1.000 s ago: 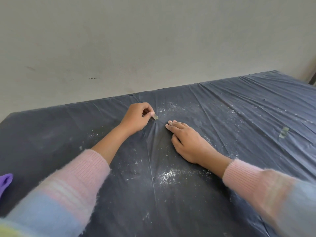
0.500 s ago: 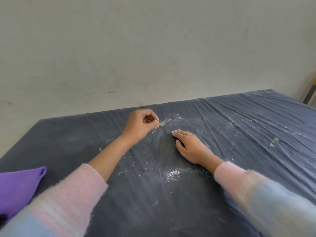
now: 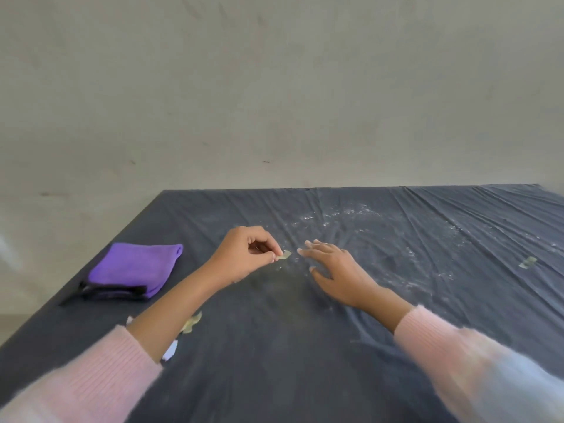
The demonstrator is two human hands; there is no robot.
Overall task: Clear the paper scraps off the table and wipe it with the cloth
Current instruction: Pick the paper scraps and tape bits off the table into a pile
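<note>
Farthest left, the folded purple microfibre cloth (image 3: 134, 270) lies near the table's edge, untouched. It looks soft and floppy, so I would grip the whole folded stack rather than one layer, or it will fall open. Beside the left forearm, two paper scraps rest on the dark plastic-covered table (image 3: 274, 377): a yellowish scrap (image 3: 191, 323) and a white scrap (image 3: 170, 351), partly hidden by the sleeve. The left hand (image 3: 244, 257) has its thumb and forefinger pinched on a small pale scrap (image 3: 283, 255), held just above the cover, with the other fingers curled in. Such bits seem nearly weightless, thin and easily torn. A fingertip pinch at an edge suits them, and flat ones probably need a nail slid under first. The right hand (image 3: 338, 270) is relaxed with its fingers spread, low over the wrinkled cover; I cannot tell whether it touches. White powder (image 3: 351, 213) is scattered beyond it and will likely smear under the wipe, and the slack sheet may bunch. Far right, another scrap (image 3: 527, 262) lies flat, well apart from both hands.
</note>
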